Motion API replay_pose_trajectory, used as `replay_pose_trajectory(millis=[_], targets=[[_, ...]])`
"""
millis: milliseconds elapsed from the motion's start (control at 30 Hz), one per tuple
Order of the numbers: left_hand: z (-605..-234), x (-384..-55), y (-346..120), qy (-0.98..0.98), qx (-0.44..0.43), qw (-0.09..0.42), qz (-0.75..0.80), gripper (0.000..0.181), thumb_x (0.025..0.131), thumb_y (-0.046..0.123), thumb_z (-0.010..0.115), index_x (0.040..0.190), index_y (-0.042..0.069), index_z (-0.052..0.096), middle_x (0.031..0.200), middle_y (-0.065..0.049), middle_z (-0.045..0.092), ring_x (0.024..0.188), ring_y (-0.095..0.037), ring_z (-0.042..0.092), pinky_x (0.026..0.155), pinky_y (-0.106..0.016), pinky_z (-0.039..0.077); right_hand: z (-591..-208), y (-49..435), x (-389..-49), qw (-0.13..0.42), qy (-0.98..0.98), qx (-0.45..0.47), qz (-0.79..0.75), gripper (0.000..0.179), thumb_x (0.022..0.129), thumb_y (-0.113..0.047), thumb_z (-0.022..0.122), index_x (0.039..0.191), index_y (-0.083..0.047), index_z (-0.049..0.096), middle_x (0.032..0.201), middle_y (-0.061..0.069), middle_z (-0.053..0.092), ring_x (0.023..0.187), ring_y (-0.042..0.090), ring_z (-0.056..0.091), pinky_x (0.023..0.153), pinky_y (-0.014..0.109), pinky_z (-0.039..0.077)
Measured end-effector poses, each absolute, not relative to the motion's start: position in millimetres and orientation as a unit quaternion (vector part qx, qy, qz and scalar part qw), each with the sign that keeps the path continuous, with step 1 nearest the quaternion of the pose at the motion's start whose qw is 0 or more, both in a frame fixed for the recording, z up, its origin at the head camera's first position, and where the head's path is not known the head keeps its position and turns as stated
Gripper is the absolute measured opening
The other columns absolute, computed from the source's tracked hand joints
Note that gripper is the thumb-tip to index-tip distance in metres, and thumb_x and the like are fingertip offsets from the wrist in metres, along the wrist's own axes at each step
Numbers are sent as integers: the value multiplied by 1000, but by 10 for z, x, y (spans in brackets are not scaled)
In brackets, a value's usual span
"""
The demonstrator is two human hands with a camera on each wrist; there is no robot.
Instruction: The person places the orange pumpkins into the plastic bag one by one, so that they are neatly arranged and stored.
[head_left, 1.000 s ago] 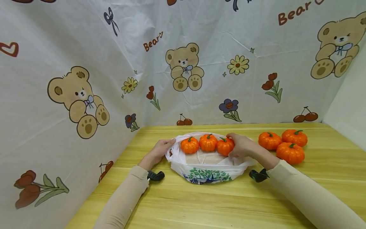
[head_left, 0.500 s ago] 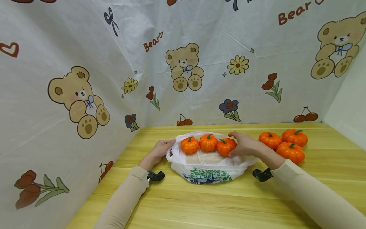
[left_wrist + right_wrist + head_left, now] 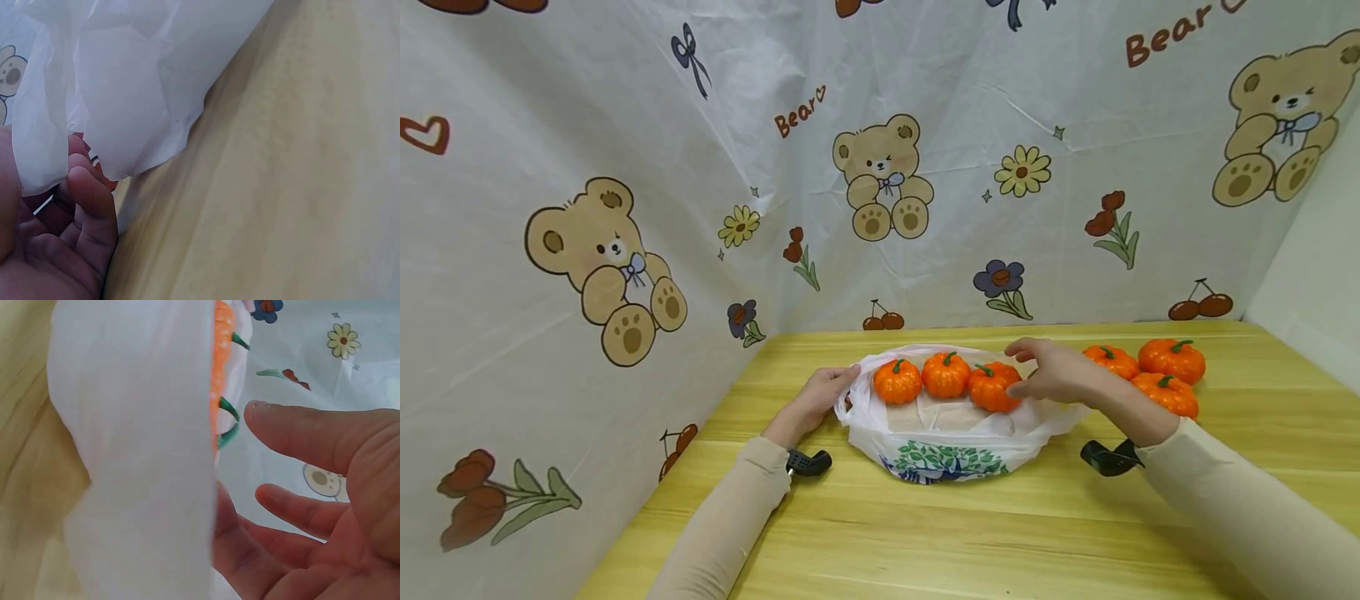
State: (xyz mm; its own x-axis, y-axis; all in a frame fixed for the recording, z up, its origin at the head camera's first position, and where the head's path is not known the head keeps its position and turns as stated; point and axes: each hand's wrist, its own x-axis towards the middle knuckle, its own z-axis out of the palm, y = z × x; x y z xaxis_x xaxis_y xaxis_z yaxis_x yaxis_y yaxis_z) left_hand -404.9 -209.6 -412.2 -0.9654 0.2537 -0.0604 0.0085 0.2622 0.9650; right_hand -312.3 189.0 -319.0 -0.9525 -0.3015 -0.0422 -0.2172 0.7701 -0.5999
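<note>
A white plastic bag [image 3: 868, 437] with a green tree print lies spread on the table, its mouth upward. Three small orange pumpkins sit in a row in it: a left one [image 3: 897, 383], a middle one [image 3: 946, 377] and a right one [image 3: 991, 388]. My left hand [image 3: 817, 398] grips the bag's left edge; in the left wrist view, curled fingers [image 3: 92, 195] hold a white loop of it. My right hand [image 3: 1063, 375] is over the bag's right side, beside the right pumpkin, thumb and fingers spread, holding nothing. In the right wrist view, bag plastic [image 3: 137, 437] hides most of the pumpkins.
Three more orange pumpkins stand together on the table to the right of the bag: a back one [image 3: 1172, 360], a left one [image 3: 1111, 360] and a front one [image 3: 1168, 395], partly behind my right forearm. A bear-patterned cloth [image 3: 955, 283] hangs behind the wooden table [image 3: 880, 542].
My right hand has let go of the right pumpkin and drawn back to the right, its fingers spreading. That pumpkin has settled slightly lower in the bag. The left hand keeps its hold.
</note>
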Motion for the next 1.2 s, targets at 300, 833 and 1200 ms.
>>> replay_pose_trajectory(millis=[300,833,1200], targets=[[-4129,-4039,-2087,786,90,101,603,51,105,46,57,121,0,71,83,2,69,73,-8,65,67,-23,55,-3025,2181,-3006,63,925,-141,-347,65,94,-32,76,143,1,50,143,32,54,101,30,71,83,43,62],[-4131,-4025,-2081,792,80,97,598,50,105,45,57,127,2,70,89,1,72,77,-9,67,70,-24,56,-3008,2774,-2940,15,931,-179,-317,54,96,-35,74,138,-5,59,134,18,66,120,35,64,92,42,59],[-4109,-4014,-2078,795,76,94,595,52,105,47,57,126,2,71,90,0,73,77,-9,68,70,-24,57,-3062,3275,-3029,7,926,-172,-335,54,95,-35,75,141,-10,58,138,19,64,122,34,65,85,32,61]])
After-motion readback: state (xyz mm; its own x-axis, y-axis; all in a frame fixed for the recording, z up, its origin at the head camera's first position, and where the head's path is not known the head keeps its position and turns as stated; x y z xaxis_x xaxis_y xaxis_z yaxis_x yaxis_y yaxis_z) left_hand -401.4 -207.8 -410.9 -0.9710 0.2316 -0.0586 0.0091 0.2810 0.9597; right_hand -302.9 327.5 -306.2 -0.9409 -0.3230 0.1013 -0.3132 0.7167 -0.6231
